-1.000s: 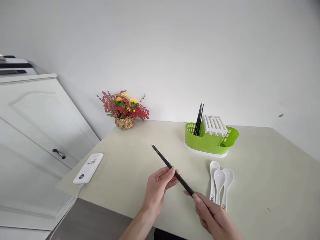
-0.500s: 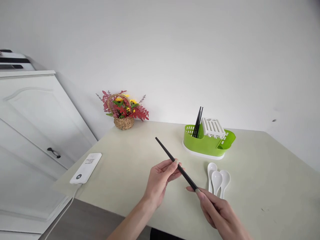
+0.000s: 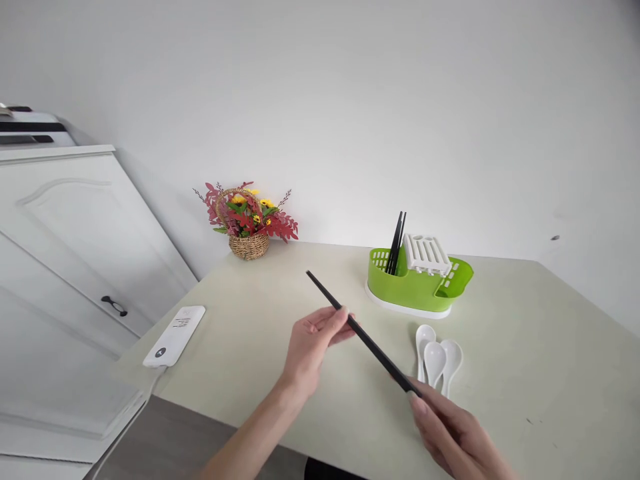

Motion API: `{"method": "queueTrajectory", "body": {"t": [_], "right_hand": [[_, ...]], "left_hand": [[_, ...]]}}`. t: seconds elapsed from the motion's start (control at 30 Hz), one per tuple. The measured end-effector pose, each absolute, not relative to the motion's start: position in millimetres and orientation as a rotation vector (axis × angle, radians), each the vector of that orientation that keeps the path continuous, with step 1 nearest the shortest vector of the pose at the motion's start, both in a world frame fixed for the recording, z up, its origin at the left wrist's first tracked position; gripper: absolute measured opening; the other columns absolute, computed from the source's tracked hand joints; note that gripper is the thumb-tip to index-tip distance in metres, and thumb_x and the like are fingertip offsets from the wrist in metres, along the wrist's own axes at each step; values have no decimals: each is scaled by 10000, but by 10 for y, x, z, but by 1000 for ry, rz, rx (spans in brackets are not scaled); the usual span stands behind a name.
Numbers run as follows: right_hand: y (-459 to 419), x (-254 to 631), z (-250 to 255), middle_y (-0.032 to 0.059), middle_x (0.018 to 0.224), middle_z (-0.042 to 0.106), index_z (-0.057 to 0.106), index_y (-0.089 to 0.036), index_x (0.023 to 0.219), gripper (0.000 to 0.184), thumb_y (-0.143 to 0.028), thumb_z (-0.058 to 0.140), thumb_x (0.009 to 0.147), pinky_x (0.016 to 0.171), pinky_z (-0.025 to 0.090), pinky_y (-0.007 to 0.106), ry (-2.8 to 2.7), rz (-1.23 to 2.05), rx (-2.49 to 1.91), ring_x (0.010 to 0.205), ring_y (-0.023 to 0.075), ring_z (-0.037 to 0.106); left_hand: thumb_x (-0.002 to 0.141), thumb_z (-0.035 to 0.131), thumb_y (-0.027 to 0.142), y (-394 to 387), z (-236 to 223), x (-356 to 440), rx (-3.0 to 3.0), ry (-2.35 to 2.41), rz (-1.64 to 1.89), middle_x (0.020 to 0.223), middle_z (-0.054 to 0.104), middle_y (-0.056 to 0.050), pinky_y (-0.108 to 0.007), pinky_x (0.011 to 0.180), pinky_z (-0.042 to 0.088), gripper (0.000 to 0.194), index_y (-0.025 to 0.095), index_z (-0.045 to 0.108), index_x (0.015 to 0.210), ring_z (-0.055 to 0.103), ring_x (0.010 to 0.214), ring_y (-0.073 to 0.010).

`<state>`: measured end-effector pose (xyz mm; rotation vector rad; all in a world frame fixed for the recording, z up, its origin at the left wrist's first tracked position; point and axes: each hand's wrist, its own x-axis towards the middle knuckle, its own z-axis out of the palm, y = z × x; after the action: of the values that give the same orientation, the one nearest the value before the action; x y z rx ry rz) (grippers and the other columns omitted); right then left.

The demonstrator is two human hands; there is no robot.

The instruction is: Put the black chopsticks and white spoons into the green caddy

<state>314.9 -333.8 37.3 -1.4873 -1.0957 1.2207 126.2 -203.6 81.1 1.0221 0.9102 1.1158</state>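
Note:
Black chopsticks point(image 3: 373, 345), pressed close together so that I cannot tell how many, slant above the table between my two hands. My left hand point(image 3: 316, 343) pinches them toward the thin end, thumb on top. My right hand point(image 3: 443, 420) grips the thick end at lower right. Beyond my right hand, three white spoons point(image 3: 435, 359) lie bunched on the table, their handles partly hidden by it. Farther back stands a green utensil holder point(image 3: 410, 287) with a white slotted top point(image 3: 428, 255) and a white base. More black chopsticks point(image 3: 396, 245) lean upright in its left compartment.
A wicker basket point(image 3: 249, 246) of red and yellow flowers stands at the back left of the pale table point(image 3: 240, 307). A white power bank point(image 3: 175, 335) with a cable point(image 3: 125, 427) lies near the left edge. White cabinet point(image 3: 65, 280) at far left, wall behind.
My right hand has slid down and right along the chopsticks, toward their thick end. My left hand has shifted slightly left, and more of the chopsticks' length shows between the hands.

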Motion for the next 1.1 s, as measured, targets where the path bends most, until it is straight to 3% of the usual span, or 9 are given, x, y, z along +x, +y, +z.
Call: {"method": "queueTrajectory", "body": {"t": [0.13,0.3,0.57,0.67,0.83,1.1], "right_hand": [[-3309,3576,259,-54,652,394,652,-235,1356,649,-696,557,909,497,364,262,-1079,971,-1512,546,130,369],[-3259,4266,-79,-56,646,458,635,-225,1340,635,-667,611,886,538,437,271,-1019,781,-1669,556,141,464],[-3309,4696,-719,-26,672,584,619,-214,1284,632,-669,612,845,543,481,258,-981,696,-1782,564,162,548],[-3311,4623,-656,-17,738,650,658,-257,1217,535,-652,592,863,575,491,231,-1088,656,-1865,580,145,577],[-3297,4439,-451,-36,722,632,660,-311,1170,426,-626,501,931,570,466,223,-1046,559,-1903,558,142,529],[-3294,4429,-415,-43,727,615,649,-321,1154,399,-616,494,936,584,456,224,-1011,607,-1907,571,146,515]], "left_hand": [[735,890,434,-1510,1189,1291,1114,868,1474,962,811,-78,-413,991,622,344,143,809,900,773,938,-233],[716,896,446,-806,1634,1582,1330,780,1722,1000,809,-98,-428,980,625,435,126,783,987,774,983,-246],[734,860,493,-89,1325,2311,1718,795,1437,914,809,-117,-375,808,669,425,112,784,908,777,841,-235],[733,848,525,103,1137,2480,1778,854,1340,874,804,-116,-377,772,670,440,116,784,883,773,787,-233],[730,842,552,285,972,2632,1969,997,1155,908,812,-108,-383,823,645,428,152,798,878,779,830,-253],[792,800,526,442,973,2724,2297,1087,881,973,822,-46,-339,879,569,329,212,820,886,760,919,-241]]}}
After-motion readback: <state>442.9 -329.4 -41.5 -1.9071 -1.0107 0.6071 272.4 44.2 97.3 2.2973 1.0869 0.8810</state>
